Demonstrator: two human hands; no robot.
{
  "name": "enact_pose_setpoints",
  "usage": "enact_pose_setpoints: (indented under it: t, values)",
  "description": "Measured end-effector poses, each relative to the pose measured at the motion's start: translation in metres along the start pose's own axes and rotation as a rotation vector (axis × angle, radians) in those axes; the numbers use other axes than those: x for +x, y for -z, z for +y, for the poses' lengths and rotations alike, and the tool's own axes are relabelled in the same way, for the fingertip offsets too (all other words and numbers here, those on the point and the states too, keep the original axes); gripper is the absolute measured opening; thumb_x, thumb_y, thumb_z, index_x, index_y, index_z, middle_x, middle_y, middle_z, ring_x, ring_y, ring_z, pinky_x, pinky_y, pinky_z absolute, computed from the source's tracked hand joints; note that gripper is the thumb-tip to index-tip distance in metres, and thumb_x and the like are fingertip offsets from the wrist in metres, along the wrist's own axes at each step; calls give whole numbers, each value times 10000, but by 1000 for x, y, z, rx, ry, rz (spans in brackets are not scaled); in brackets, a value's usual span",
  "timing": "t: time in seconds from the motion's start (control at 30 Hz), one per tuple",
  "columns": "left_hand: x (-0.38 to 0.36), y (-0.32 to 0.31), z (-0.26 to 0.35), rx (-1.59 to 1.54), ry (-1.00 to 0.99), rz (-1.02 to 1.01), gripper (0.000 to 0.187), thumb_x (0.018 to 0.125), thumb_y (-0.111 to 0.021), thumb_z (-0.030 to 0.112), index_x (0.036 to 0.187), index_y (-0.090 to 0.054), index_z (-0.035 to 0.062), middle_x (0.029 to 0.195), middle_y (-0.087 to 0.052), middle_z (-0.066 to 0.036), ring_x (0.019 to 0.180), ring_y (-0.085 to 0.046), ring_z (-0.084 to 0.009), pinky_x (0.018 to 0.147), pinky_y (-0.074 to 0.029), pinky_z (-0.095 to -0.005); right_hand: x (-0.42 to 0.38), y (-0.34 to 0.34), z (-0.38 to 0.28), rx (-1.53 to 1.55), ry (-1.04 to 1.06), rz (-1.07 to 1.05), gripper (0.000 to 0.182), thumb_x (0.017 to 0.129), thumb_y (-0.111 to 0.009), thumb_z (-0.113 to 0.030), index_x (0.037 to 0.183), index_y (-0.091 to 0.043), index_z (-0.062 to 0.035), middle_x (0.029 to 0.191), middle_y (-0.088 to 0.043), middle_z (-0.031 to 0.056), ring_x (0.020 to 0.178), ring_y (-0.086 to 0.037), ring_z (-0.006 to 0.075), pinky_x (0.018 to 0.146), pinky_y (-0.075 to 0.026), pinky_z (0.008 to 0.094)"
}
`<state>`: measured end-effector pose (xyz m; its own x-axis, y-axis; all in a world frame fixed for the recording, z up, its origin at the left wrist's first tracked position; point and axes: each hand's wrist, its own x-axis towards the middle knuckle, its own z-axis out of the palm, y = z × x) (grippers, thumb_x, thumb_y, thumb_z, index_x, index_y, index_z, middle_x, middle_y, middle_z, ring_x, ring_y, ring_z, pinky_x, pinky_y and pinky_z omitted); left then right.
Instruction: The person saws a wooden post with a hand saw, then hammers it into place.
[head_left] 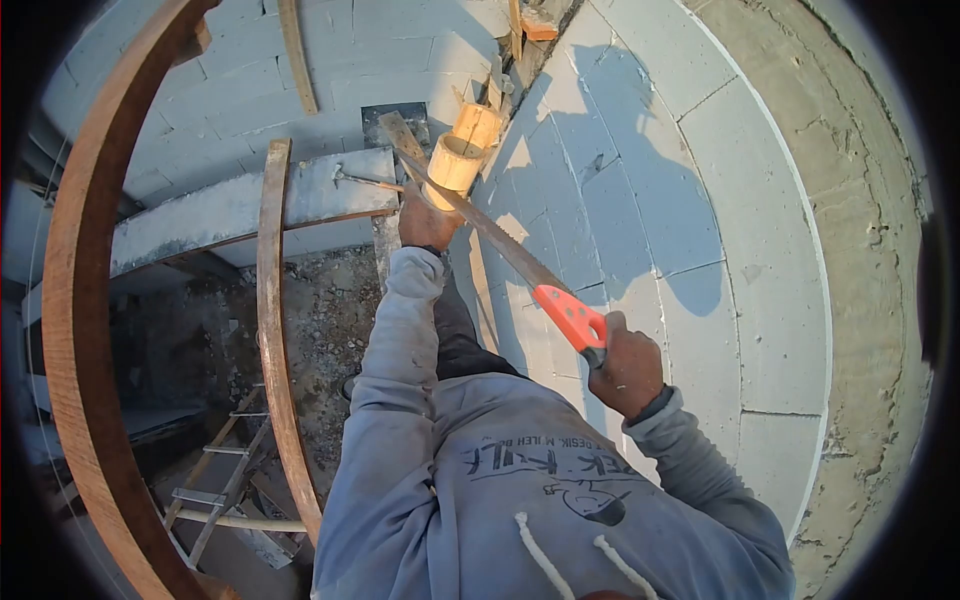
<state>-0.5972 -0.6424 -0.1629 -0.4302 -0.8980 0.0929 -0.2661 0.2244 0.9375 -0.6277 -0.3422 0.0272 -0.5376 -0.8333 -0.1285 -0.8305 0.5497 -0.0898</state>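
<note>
My right hand is closed round the red and black handle of a handsaw. Its long blade runs up and left, lying across the lower end of a thick bamboo pole. A wide notch in the bamboo shows its hollow inside. Just under the blade, my left hand grips the bamboo's near end, its fingers partly hidden behind the blade and the pole. A hammer lies on a grey ledge to the left of that hand.
Pale block wall rises on the right, with a rough concrete edge beyond. Wooden beams stand on the left. Far below are a ladder and a rubble-strewn floor. A brick piece sits at the top.
</note>
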Motion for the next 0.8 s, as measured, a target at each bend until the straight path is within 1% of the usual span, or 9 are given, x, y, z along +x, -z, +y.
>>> enact_pose_setpoints:
  t: [0.07,0.23,0.3,0.33,0.4,0.5,0.53,0.77,0.8]
  values:
    - [-9,-11,8,11,121,-20,737,644,-826,391,1140,-463,-17,1040,-649,-258,976,-637,-417,827,-511,-447,43,-19,-22,-18,75,45,396,683,-637,-86,1021,-472,38,609,-597,158,557,-614,360,606,-495,459]
    - [-8,-5,3,-84,-88,-27,661,688,-804,354,1106,-470,-34,992,-652,-271,950,-637,-435,815,-518,-464,48,-25,-21,-27,148,156,402,667,-620,-70,1015,-457,46,592,-585,155,559,-617,355,612,-500,461]
    - [-16,1,18,-9,64,15,636,692,-801,323,1106,-475,-33,991,-646,-280,961,-629,-446,822,-515,-466,5,-11,-9,-11,17,36,417,675,-618,-72,1036,-463,67,596,-591,157,565,-618,354,608,-500,462]
    - [-22,-1,20,-13,68,35,636,692,-801,323,1106,-475,-33,991,-646,-280,961,-629,-446,822,-515,-466,-5,-6,-6,-18,37,38,417,675,-618,-72,1036,-463,67,596,-591,157,565,-618,354,608,-500,462]
    - [-23,1,13,85,33,141,617,703,-786,288,1120,-470,-39,989,-634,-290,956,-616,-459,820,-507,-478,-6,1,-11,38,-13,-41,400,687,-612,-71,1035,-468,66,608,-602,156,588,-630,357,599,-498,462]
    - [-17,-15,-9,83,36,118,575,721,-767,259,1112,-468,-38,982,-624,-290,946,-606,-461,813,-496,-501,65,-24,-38,-49,79,12,370,695,-615,-82,1007,-461,46,626,-617,162,620,-650,362,623,-501,454]
    - [-13,-20,-19,145,-48,66,528,738,-748,245,1084,-467,-38,962,-620,-286,920,-603,-467,801,-488,-521,91,-32,-48,-57,123,60,366,698,-614,-87,1001,-455,41,635,-622,165,626,-653,363,641,-504,448]
    - [-43,-19,-15,95,-151,148,538,710,-779,273,1038,-467,-17,957,-612,-265,912,-586,-469,797,-476,-525,52,-24,-48,-49,135,48,347,713,-617,-102,979,-441,35,652,-627,173,611,-649,354,687,-506,429]
    - [-42,-17,-8,21,-96,149,569,675,-810,258,1039,-470,-17,978,-602,-256,941,-571,-461,833,-464,-512,53,-14,-57,-74,91,-51,348,724,-623,-108,978,-441,44,660,-630,181,621,-654,359,679,-511,441]
